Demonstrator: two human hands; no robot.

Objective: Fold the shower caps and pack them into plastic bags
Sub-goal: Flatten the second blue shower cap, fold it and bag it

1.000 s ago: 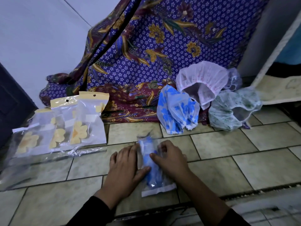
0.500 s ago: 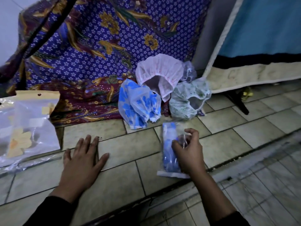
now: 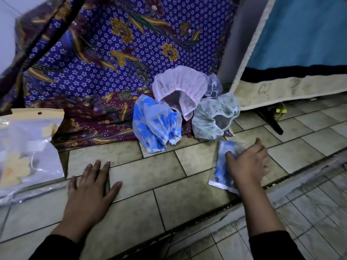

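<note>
Surface: tiled floor, grey-green tiles with dark grout; the step edge runs diagonally at lower right.
Left hand: laid flat on the floor, palm down, fingers spread, holding nothing; dark sleeve at the wrist.
Right hand: blurred, over the right side of the packed bag; fingers loosely spread. Whether it grips the bag or only rests on it cannot be told.
Packed bag: clear plastic bag containing a folded blue-patterned shower cap, lying on the floor at right, its white bottom edge toward the person, partly covered by the right hand.
Blue-flowered shower cap: unfolded, bunched on the floor at the edge of the cloth, left of the other loose caps.
Pink shower cap: opening downward, propped against the cloth behind the blue one.
Green-speckled shower cap: just right of the pink one, touching it, opening facing forward.
Fourth cap: pale, mostly hidden behind the pink cap.
Empty bags: clear bags with yellow headers and yellow flower prints, at far left, well apart from the packed bag.
Backdrop: purple floral batik cloth hanging and spilling onto the floor.
</note>
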